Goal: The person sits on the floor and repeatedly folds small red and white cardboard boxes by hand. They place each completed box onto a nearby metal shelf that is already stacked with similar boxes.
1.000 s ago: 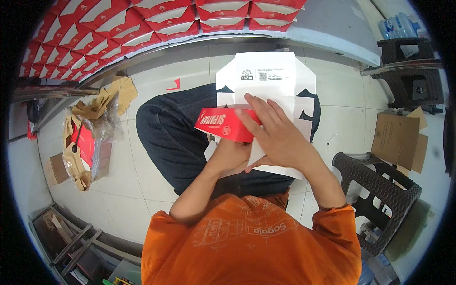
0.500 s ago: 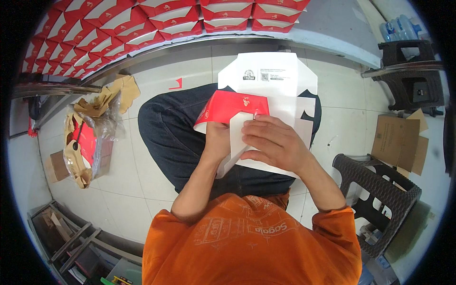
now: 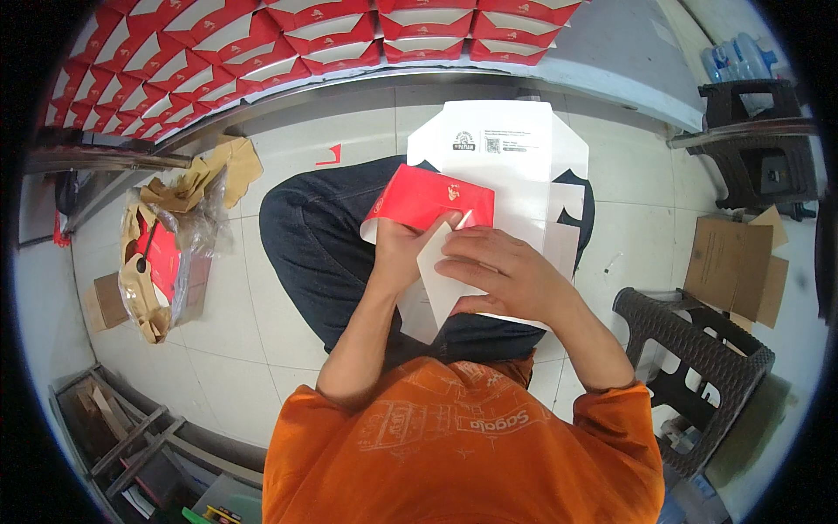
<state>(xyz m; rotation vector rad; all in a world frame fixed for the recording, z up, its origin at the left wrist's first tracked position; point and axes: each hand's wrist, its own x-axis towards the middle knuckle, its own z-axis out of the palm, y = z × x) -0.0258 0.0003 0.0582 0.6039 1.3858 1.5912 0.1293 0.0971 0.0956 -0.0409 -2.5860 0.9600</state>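
A partly folded red-and-white carton [image 3: 436, 194] is held over my lap, its red outer face toward the far side and white flaps toward me. My left hand [image 3: 400, 258] is closed on its near left edge, with the thumb pressing by the red panel's lower edge; some fingers are hidden inside. My right hand [image 3: 502, 272] is closed around the white flap on the right, which stands up at a slant between both hands. Under the carton, flat white carton blanks [image 3: 515, 127] with printing and cut-out notches lie across my legs.
Stacked red-and-white boxes [image 3: 332, 31] fill the table ahead. To the left are an opened plastic-wrapped pack [image 3: 161, 262] and a red scrap [image 3: 329, 155]. Dark stools [image 3: 698, 358] and a brown cardboard box [image 3: 729, 262] stand at right; a rack [image 3: 131, 445] is lower left.
My left thumb has come up onto the red panel's lower edge. The white flap has tilted into a slanted point, and my right fingers have shifted and spread over it.
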